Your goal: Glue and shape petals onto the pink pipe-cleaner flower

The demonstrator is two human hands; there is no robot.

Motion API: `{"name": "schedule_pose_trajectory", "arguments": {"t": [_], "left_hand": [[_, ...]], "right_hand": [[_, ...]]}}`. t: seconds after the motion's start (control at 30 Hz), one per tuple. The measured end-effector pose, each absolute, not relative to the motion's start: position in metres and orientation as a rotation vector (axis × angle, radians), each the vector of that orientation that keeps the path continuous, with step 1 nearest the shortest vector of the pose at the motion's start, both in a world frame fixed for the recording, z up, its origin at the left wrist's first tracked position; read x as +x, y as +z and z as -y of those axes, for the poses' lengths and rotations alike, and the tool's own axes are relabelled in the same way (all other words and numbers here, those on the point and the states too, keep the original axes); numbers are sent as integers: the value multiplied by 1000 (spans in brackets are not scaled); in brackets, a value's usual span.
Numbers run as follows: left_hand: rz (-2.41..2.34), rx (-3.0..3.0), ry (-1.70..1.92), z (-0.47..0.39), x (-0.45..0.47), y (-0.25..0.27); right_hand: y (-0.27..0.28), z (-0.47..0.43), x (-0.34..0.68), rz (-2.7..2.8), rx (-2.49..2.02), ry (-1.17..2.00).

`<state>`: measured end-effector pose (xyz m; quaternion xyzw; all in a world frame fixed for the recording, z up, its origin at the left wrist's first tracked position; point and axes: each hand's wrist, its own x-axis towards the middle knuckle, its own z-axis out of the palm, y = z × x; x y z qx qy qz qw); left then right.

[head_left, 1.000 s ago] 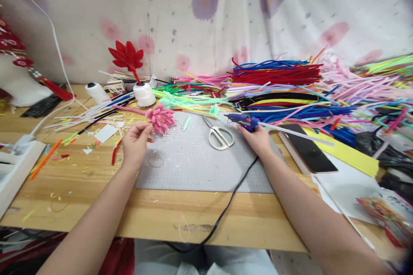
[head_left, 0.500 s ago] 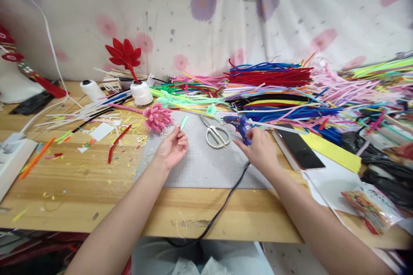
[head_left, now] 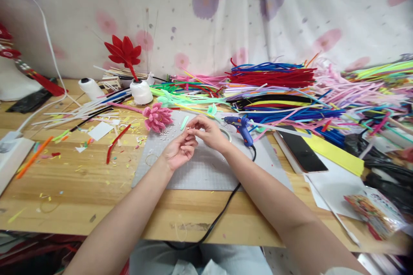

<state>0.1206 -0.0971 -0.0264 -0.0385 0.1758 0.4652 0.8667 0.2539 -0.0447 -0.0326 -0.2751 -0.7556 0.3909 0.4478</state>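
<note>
Over the grey cutting mat (head_left: 206, 176), my left hand (head_left: 180, 151) is closed in a pinch with its fingers curled. My right hand (head_left: 209, 134) meets it, thumb and fingertips pressed together at the left fingertips. Whatever is between them is too small to make out. Just beyond the fingertips is a mint-green strip (head_left: 184, 123). Small white beads (head_left: 165, 133) lie left of the hands, beside a pink pipe-cleaner flower (head_left: 157, 117). To the right, a blue glue gun (head_left: 240, 127) lies on the mat. Scissors (head_left: 227, 134) are mostly hidden behind my right hand.
Bundles of coloured pipe cleaners (head_left: 274, 78) fill the back right. A red flower (head_left: 123, 51) stands in a white thread spool (head_left: 141, 93). The glue gun's black cord (head_left: 222, 211) crosses the front edge. A phone (head_left: 301, 150) lies at right, a power strip (head_left: 13, 161) at left.
My right hand has let go of the glue gun, which now rests on the mat, and has moved left to meet my left hand. The scissors have become mostly covered.
</note>
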Motion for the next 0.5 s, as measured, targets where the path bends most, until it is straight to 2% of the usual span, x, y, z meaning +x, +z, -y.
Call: {"name": "schedule_pose_trajectory", "arguments": {"t": [0.2,0.5], "left_hand": [[-387,-59,965,93,115,-32],[-498,-40,939,91,106,-33]], "right_hand": [[-39,45,249,1801,-746,976],[-38,47,249,1940,-724,700]]}}
